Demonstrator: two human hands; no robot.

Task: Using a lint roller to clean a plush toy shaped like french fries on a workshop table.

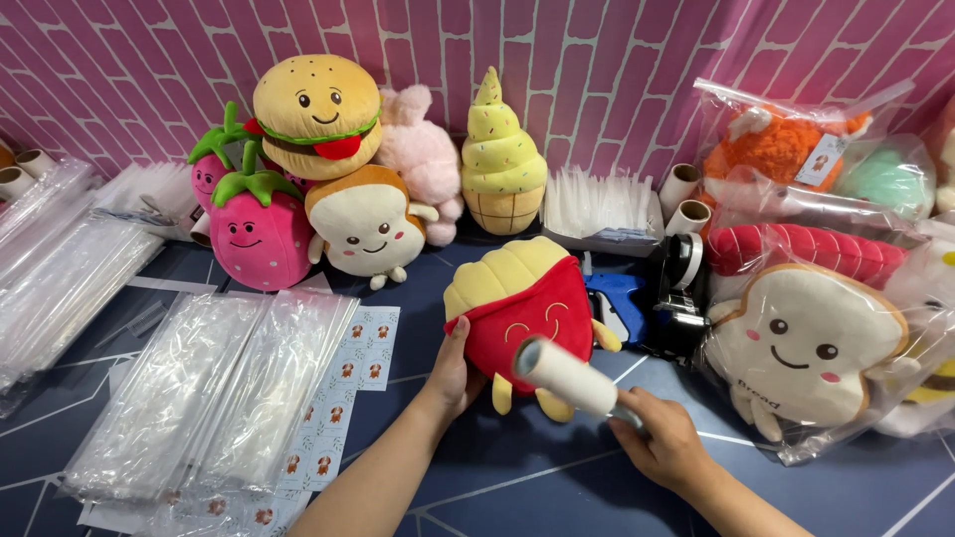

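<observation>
Against a pink brick-patterned wall (597, 50), on the dark blue desk (517, 487), the left hand (453, 373) is gripping the french-fries plush (517, 308) upright while the right hand (662, 438), closed around its handle, is pressing a lint roller (565, 376) to the red front, best worked in steady, overlapping strokes.
</observation>
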